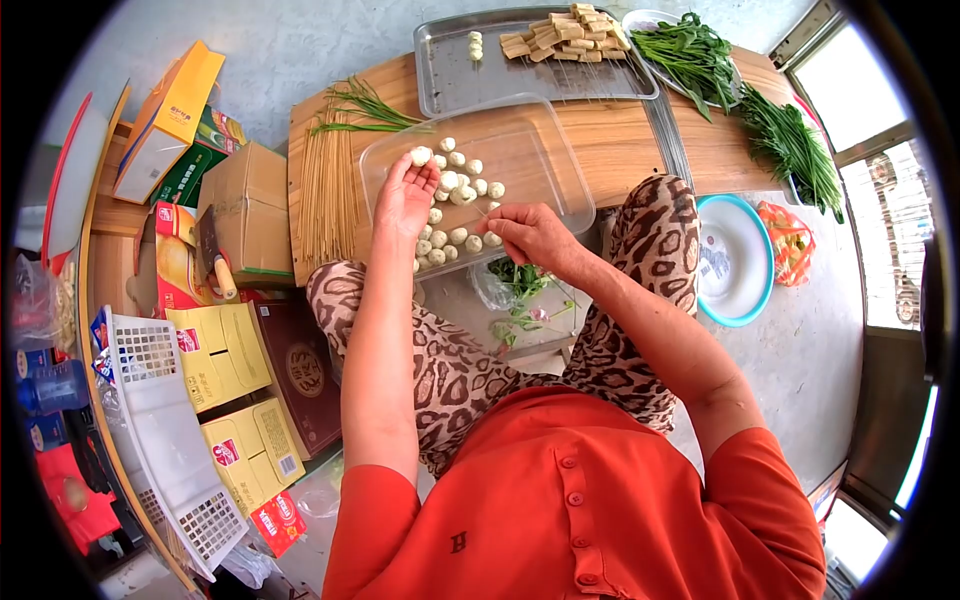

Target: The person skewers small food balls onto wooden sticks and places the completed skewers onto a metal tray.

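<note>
My left hand (404, 196) is palm up over the clear plastic tray (545, 150), its fingers curled round a pale speckled food ball (420, 156) at the fingertips. Several more such balls (462, 194) lie loose in that tray. To the right, my right hand (530, 236) hovers above the tray's near edge with thumb and forefinger pinched together. Whatever is in that pinch is too thin or hidden to make out. Beside the tray on the left lies a spread of thin bamboo skewers (327, 195).
A metal tray (440, 85) holds stacked tan skewered pieces (568, 38) and a short row of balls (475, 46). Leafy greens (685, 58) and chives (795, 150) lie right. A basin (735, 260) stands on the floor; boxes (245, 210) and a white basket (165, 430) are left.
</note>
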A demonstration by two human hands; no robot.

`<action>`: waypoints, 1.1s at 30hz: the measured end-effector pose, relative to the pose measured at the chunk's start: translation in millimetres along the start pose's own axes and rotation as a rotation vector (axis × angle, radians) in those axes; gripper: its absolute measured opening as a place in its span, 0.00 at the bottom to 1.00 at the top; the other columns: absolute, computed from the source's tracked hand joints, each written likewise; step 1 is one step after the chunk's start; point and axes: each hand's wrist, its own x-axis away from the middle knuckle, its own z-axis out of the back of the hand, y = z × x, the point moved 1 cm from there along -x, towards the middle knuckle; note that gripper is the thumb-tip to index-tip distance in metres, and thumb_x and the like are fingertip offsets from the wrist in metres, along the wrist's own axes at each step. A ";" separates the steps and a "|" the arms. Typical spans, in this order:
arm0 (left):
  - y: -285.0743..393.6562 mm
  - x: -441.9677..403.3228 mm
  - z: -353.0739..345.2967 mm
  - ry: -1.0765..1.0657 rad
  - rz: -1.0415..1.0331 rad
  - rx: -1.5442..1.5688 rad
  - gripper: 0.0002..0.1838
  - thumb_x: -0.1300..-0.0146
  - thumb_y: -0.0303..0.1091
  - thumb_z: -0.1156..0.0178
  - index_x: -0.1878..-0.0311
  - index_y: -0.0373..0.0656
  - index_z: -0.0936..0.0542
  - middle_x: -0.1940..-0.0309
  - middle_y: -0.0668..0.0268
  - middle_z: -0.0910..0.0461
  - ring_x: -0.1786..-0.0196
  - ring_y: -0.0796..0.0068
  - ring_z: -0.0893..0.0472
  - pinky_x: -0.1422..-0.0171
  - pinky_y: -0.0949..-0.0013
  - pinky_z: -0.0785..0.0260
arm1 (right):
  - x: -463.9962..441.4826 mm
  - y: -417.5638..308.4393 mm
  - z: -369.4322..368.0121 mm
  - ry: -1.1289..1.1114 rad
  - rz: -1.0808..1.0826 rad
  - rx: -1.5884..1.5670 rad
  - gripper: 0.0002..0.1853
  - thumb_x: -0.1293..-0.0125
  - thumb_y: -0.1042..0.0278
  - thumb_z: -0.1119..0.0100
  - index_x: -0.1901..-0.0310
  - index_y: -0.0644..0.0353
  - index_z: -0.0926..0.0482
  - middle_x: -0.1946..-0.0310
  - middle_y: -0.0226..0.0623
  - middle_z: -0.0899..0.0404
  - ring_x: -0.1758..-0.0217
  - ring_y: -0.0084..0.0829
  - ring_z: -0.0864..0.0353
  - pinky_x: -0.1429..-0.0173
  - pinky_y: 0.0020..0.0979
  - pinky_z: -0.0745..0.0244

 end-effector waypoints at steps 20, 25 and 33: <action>0.8 6.8 -9.7 -0.095 0.072 -0.003 0.12 0.39 0.33 0.41 0.55 0.36 0.24 0.57 0.61 0.22 0.56 0.70 0.22 0.47 0.66 0.28 | -5.9 10.5 -2.5 0.057 0.056 0.039 0.12 0.30 0.64 0.51 0.58 0.62 0.21 0.88 0.23 0.34 0.85 0.13 0.38 0.79 0.19 0.43; 0.8 8.8 -15.3 -0.068 0.065 -0.034 0.14 0.39 0.33 0.40 0.54 0.35 0.24 0.56 0.61 0.22 0.55 0.70 0.22 0.46 0.67 0.28 | -9.4 14.2 -3.9 0.075 0.066 0.036 0.12 0.30 0.64 0.51 0.59 0.63 0.21 0.87 0.23 0.34 0.85 0.13 0.38 0.78 0.19 0.42; 0.7 9.5 -16.0 -0.101 0.055 -0.051 0.16 0.39 0.34 0.40 0.52 0.35 0.25 0.55 0.60 0.22 0.52 0.69 0.22 0.44 0.67 0.28 | -13.2 17.9 -4.4 0.088 0.086 0.038 0.11 0.30 0.66 0.51 0.59 0.64 0.21 0.87 0.23 0.34 0.85 0.14 0.38 0.78 0.19 0.42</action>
